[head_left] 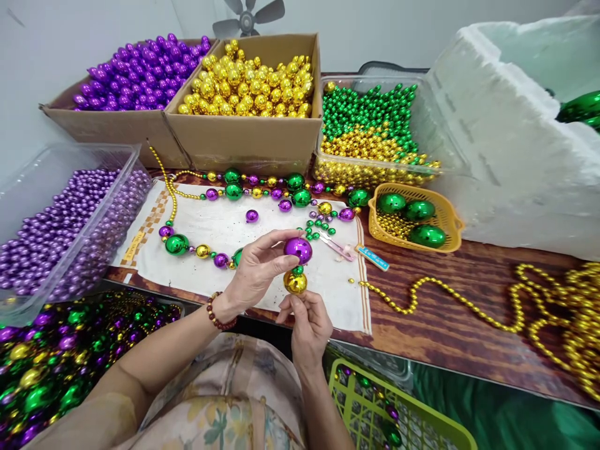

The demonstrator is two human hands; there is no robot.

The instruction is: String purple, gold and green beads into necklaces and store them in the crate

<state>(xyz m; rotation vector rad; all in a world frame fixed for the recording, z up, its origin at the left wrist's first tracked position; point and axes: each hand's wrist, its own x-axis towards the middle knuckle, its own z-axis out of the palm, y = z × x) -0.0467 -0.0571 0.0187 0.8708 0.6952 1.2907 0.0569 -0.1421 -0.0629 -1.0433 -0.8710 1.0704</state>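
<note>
The left hand [262, 265] is curled, its thumb and fingers around a purple ball [299, 250], round, glossy and mirror-smooth. In line below it sit a small green bead [297, 270] and a shiny gold ball [295, 284]. The right hand [308, 322] pinches with thumb and fingers at the gold ball's underside; whether it grips the ball or a string, I cannot tell. All 3 pieces are over the near part of a white woven cloth [215, 225], which has a tan checked band at its left end and thin stripes at its right.

A strand [177, 244] of round balls in mixed sizes lies on the cloth, near loose green beads [321, 225] and a pink tool [344, 251] with a pointed metal end. Beside them is a flat blue piece [372, 257] with pale lettering, too small to read; the print on the cloth's tan patch is likewise unclear.

The desk [440, 262] has streaked brown wood grain. On it stand a perforated plastic basket [458, 226], 2 plain cardboard boxes and a rough-edged white foam box [510, 181].
</note>
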